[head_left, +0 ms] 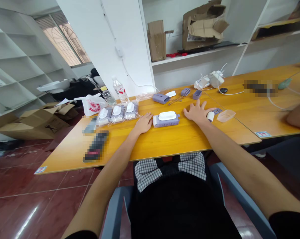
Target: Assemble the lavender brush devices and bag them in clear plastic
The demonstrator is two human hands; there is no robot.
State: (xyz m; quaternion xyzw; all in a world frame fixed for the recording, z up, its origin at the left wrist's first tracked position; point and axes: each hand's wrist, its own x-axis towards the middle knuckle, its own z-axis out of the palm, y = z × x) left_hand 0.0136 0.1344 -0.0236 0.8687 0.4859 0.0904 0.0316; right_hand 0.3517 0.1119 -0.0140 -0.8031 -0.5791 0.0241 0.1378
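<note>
My left hand [143, 123] lies flat on the table, its fingertips close to the left end of a purple-grey plastic case [166, 122]. A white brush head [167, 115] with short bristles rests on top of that case. To the right of it, my right hand [197, 111] is spread on the tabletop and holds nothing. Beside its thumb are a small white cylinder [210, 116] and a purple ringed piece [217, 111]. A translucent shallow dish [226, 116] sits further right. Beyond my hands lie a purple sleeve [161, 98], a white oblong piece [171, 93] and two purple caps [197, 95].
Three bagged brush sets [117, 114] stand in a row on the left, near a white plastic bag [92, 104] and two bottles [120, 89]. Blurred dark objects [96, 146] lie by the left edge. White chargers and cables [215, 79] are at the back; another person's arm [297, 116] is at right.
</note>
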